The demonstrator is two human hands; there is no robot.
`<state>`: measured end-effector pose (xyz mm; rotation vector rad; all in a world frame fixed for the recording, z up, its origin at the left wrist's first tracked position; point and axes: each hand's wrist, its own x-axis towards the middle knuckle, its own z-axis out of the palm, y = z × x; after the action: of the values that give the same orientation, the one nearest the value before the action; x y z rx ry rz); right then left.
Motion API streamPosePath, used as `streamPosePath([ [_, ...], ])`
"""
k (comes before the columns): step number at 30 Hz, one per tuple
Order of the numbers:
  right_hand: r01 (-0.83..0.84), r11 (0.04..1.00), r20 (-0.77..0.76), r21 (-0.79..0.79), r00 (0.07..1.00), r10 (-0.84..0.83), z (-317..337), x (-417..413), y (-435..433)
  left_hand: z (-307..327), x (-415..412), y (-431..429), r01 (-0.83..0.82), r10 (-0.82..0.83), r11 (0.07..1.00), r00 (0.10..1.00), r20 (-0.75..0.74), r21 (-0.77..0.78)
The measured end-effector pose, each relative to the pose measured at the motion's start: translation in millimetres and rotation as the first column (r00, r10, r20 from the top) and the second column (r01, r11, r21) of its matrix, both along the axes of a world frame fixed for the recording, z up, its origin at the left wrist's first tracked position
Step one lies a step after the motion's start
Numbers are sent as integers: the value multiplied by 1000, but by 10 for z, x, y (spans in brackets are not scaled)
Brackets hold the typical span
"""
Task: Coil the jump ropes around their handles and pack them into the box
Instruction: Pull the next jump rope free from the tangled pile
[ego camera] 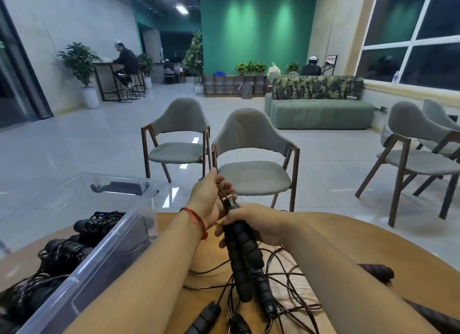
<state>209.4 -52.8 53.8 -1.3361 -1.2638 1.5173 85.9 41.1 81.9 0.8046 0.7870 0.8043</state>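
The handles [242, 254] are clasped together in the right grip [251, 224], raised over the table [361, 234]. The rope [286, 266] is pinched by the left grip [211, 196] just above their tops. Most of it lies in loose, tangled loops below, crossing a spare handle [204, 318]. If wraps are pulled tight, that neighbour could be snagged and dragged, or slack turns could slide off the foam. Coiled ropes are packed in the box [99, 271] at left.

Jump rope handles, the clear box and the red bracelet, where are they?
jump rope handles [239, 259], head view, on the black foam middle.
clear box [112, 254], head view, on its near see-through wall.
red bracelet [196, 219], head view, on the string across the wrist.
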Motion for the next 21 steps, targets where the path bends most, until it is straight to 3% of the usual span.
streamPosePath([
  [3,185,982,-234,46,958,-169,-96,29,-19,-115,-56,-22,60,2,963,973,-230,262],
  [5,346,935,-319,72,897,-307,-171,67,7,-299,-135,-48,149,-55,943,952,-300,299],
  [10,577,813,-373,79,773,-513,-386,102,111,-739,-179,-286,333,-251,907,919,-303,259],
  [17,645,760,-534,77,670,-515,-836,40,293,-1161,-216,-220,442,-353,831,888,-295,337],
  [21,628,777,-571,38,652,-499,-1002,10,317,-1310,-221,-88,303,-255,873,952,-170,384],
])
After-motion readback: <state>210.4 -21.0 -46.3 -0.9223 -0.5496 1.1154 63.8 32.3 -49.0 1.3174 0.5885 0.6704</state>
